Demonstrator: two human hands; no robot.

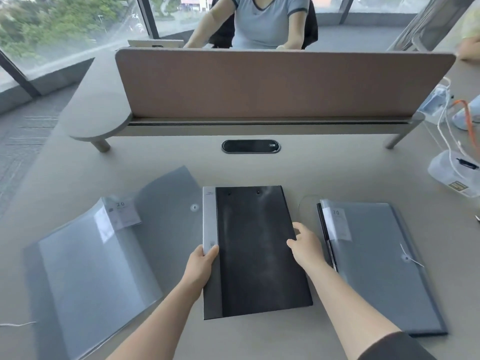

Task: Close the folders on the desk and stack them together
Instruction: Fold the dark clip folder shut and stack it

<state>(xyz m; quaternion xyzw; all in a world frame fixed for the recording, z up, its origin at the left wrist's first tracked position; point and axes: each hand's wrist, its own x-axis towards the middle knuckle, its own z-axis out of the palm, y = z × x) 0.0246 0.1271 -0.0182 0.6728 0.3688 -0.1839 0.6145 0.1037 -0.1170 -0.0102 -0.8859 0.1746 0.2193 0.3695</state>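
A: Status check. Black folder (255, 252) lies closed in the middle of the surface (337, 165). Left hand (201, 265) has its thumb on top of the spine edge near the white label strip, remaining fingers hidden beneath, so it looks clamped on that edge. Right hand (304, 244) is loosely curled on the opposite long edge, fingertips on the cover; I can't tell whether it grips the edge or only steadies it.

B: And the others?

A: Grey folder on the left (98, 266) is open, its flap spread toward the divider and touching the black one's spine side. Grey folder on the right (381, 266) appears shut, flat, just beside the right hand, its string closure loose.

B: So the step in hand?

A: Judged: lift the black folder to stack it. Best to keep both long edges held so it stays level and the cover doesn't swing open.

B: Where to put it?

A: Probably onto the right grey folder, corners squared, clear of the string button so it lies flat. The left one needs its flap folded over first.
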